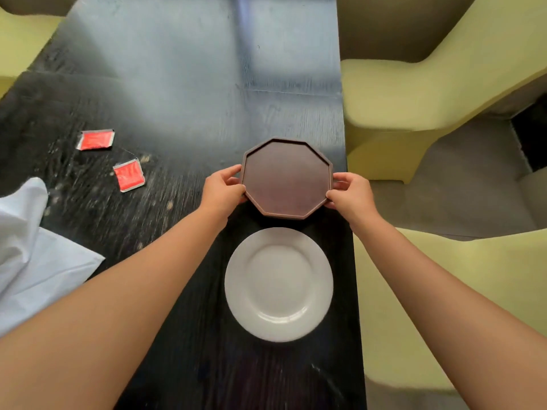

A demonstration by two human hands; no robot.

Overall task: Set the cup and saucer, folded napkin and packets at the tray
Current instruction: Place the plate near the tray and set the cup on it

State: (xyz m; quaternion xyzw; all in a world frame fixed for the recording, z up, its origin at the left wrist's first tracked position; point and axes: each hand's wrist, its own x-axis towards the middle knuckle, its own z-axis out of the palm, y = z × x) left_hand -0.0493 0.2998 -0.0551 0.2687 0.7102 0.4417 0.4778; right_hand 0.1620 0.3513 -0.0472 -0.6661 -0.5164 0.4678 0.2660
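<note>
A brown octagonal tray (286, 149) is near the table's right edge, and nothing lies in it. My left hand (222, 190) grips its left rim and my right hand (349, 194) grips its right rim. A white saucer (278, 284) lies on the table just in front of the tray, nearer to me. Two red packets (96, 139) (129, 175) lie flat at the left. A white napkin (32, 250) lies crumpled at the far left edge, partly out of frame. No cup is in view.
The dark wooden table (183, 93) stretches away from me, its right edge close beside the tray. Yellow-green upholstered seats (420, 93) stand to the right, and another seat (17, 39) is at the top left.
</note>
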